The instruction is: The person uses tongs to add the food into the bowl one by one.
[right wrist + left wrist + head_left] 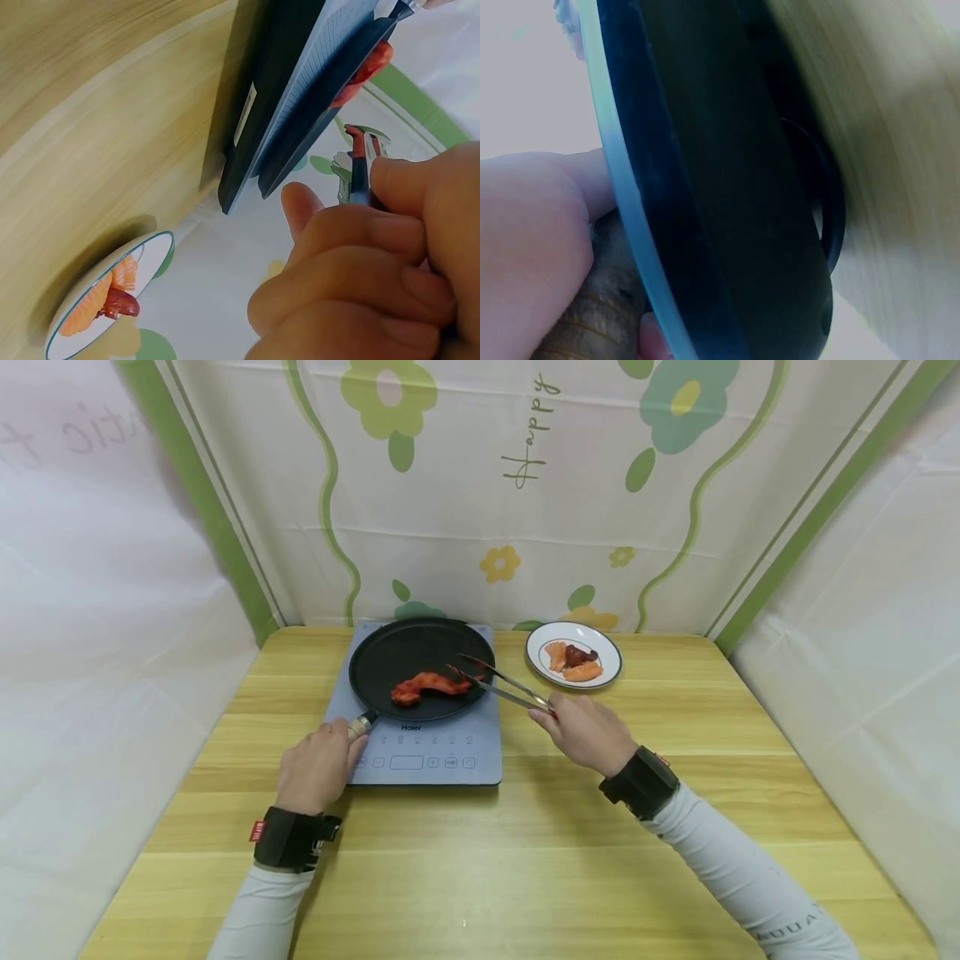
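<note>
My left hand (315,767) grips the wooden-looking handle (361,724) of a flat black frying pan (408,647), which sits on an induction cooktop (420,752). A long red piece of meat (427,685) lies in the front half of the pan. In my right hand (588,731) are metal tongs (510,687), their two arms apart and their tips over the pan's right side, near the meat's right end. The right wrist view shows the fingers of this hand (360,277) curled round the tongs (360,169). The left wrist view mostly holds the cooktop's edge (705,187).
A white plate (534,652) with a dark rim stands right of the cooktop, carrying orange pieces (583,672) and a dark red piece (577,656). A flowered cloth (487,510) hangs behind the wooden table (465,860), with white cloth at both sides.
</note>
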The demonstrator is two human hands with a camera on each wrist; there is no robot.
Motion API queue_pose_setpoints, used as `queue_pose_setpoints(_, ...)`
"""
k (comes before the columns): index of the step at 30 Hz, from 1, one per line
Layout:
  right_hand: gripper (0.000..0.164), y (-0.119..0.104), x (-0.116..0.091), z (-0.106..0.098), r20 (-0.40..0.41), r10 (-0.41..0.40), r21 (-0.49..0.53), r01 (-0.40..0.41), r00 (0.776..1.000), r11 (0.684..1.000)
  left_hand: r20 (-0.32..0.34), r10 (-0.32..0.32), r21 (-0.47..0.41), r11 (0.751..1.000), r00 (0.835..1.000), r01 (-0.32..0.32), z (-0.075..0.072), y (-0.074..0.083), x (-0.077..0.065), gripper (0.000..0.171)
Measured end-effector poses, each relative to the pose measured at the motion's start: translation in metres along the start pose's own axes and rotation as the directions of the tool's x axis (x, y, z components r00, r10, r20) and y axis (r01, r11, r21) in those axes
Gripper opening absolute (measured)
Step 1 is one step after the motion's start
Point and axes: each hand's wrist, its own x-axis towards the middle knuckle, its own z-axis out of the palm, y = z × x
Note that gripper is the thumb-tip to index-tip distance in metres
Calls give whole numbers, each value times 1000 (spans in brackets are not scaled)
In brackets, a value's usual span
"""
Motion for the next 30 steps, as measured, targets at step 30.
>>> queue_pose_setpoints(30,40,10,-9,2,13,69,64,-70,998,995,-23,8,3,1000,1000,-8,1,-1,0,40)
